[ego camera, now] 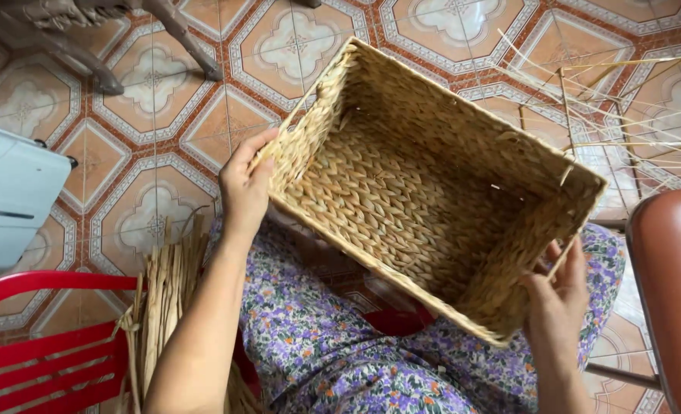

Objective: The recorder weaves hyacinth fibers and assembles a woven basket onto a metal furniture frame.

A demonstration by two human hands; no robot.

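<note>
1. The left hand (242,188) is closed on the near-left corner of a woven basket (425,188): the thumb lies over the rim and the fingers wrap round the outside wall, so the grip pinches the wall itself.
2. The right hand (559,287) holds the opposite end. Its fingers curl up against the outside of the short wall at the lower right, loosely bent and pressed to the weave; whether the thumb hooks under the base cannot be seen.
3. The basket sits between the two hands, tilted so its open mouth faces the camera, with its lower long edge over the lap in the flowered dress (333,345).
4. Its long axis runs from upper left down to lower right, which is the line from one hand to the other. Each hand is at one end, and neither reaches the middle.
5. Further out, a bundle of dried reed strips (164,299) lies just beside the left forearm, next to a red slatted chair (45,345).
6. A bare wire frame (624,107) stands on the tiled floor (156,130) beyond the basket's far right corner, well apart from both hands.
</note>
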